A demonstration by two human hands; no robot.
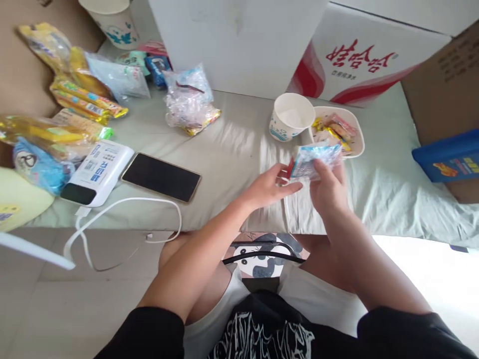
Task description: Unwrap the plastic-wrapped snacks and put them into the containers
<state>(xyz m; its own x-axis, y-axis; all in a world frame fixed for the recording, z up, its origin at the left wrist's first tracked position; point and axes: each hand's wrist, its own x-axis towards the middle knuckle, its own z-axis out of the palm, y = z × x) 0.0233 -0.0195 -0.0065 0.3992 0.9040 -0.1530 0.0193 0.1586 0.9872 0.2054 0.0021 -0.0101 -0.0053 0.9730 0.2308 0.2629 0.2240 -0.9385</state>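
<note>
One packet [309,158] was pinched in my right grip [331,192], closed over its right end, above the worktop [232,154]. My left grip [265,187] stood loosely parted by the packet's red end; whether it touched, I couldn't tell. Just beyond stood a cup [281,131] and a bowl [358,142] of snacks [339,128]; well to the left lay a phone [161,177].

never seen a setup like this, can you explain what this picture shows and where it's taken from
There is no machine here: these are a person's bare hands. The single picture comes from a camera worn on the head, looking forward and down. The right hand holds a clear and blue plastic packet; the left hand is at its edge, though whether it grips is unclear. On the cloth-covered surface are a paper cup, a white bowl of small packets, a phone and crumpled wrappers.
</note>
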